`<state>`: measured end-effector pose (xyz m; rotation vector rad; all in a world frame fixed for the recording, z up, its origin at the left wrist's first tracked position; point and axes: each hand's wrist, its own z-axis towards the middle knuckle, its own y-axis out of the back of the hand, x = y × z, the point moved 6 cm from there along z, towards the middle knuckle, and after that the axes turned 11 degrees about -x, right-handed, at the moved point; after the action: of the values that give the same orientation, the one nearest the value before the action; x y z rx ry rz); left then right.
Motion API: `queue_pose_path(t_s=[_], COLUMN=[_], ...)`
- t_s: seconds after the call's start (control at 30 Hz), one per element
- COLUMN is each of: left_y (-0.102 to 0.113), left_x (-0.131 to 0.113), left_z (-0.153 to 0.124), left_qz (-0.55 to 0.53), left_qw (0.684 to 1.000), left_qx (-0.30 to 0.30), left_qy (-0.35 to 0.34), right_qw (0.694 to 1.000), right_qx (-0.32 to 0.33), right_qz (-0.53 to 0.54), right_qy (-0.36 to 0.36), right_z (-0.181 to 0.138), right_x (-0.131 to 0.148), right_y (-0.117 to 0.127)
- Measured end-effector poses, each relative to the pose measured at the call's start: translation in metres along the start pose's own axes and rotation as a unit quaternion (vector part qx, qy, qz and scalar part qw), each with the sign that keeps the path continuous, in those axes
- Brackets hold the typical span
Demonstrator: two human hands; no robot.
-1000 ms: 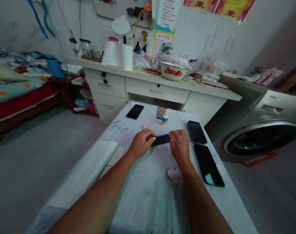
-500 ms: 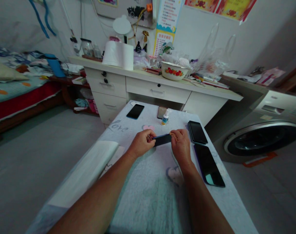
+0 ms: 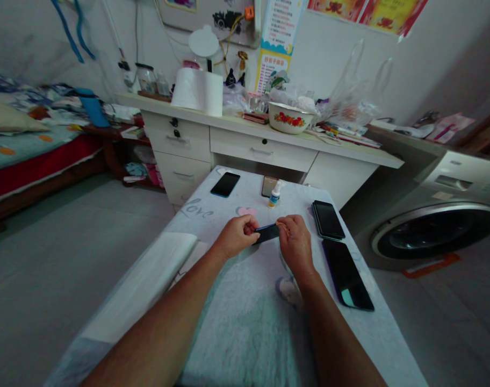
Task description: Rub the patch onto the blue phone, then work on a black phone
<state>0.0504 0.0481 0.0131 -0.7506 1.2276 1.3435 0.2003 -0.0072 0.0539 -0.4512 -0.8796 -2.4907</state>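
Observation:
A dark phone (image 3: 266,233) is held just above the cloth-covered table (image 3: 245,322), tilted on its long edge. My left hand (image 3: 237,237) is closed around its left end. My right hand (image 3: 294,242) pinches its right end, fingers pressed together, with a thin yellowish thing between them that I cannot make out. Only the middle strip of the phone shows between the two hands.
Two dark phones (image 3: 328,220) (image 3: 347,279) lie to the right, another (image 3: 225,184) at the far left, a small dropper bottle (image 3: 274,195) beside a phone (image 3: 267,186). A white folded sheet (image 3: 140,290) covers the left edge. A desk (image 3: 261,145) and washing machine (image 3: 434,226) stand behind.
My right hand has slid left along the phone, so less of the phone shows between the hands. The left hand holds its place.

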Motion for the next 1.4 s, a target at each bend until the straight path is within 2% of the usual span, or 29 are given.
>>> queue_pose_path(t_s=[0.27, 0.5, 0.63, 0.8, 1.0, 1.17, 1.4], left_y=[0.002, 0.001, 0.001, 0.003, 0.003, 0.003, 0.003], left_x=[0.001, 0.001, 0.0, -0.001, -0.004, -0.004, 0.0], left_z=[0.001, 0.001, 0.001, 0.001, 0.0, 0.0, 0.001], left_qz=[-0.014, -0.047, -0.043, -0.01, -0.017, -0.022, -0.058], left_qw=[1.0, 0.999, 0.999, 1.0, 1.0, 1.0, 0.998], left_qx=[-0.012, 0.004, -0.003, -0.015, -0.001, 0.006, 0.023], left_qy=[0.013, 0.023, 0.026, 0.016, 0.021, 0.021, 0.029], right_qw=[0.996, 0.992, 0.992, 0.997, 0.999, 0.999, 0.994], right_qx=[0.056, 0.088, 0.087, 0.06, 0.029, 0.034, 0.086], right_qz=[0.052, 0.067, 0.06, 0.029, -0.001, 0.003, 0.038], right_qy=[0.035, 0.064, 0.065, 0.048, 0.021, 0.029, 0.056], right_z=[-0.01, -0.015, -0.015, -0.01, -0.003, -0.006, -0.017], right_x=[0.03, 0.045, 0.042, 0.025, 0.008, 0.017, 0.042], right_y=[-0.013, -0.02, -0.021, -0.015, -0.004, -0.005, -0.02])
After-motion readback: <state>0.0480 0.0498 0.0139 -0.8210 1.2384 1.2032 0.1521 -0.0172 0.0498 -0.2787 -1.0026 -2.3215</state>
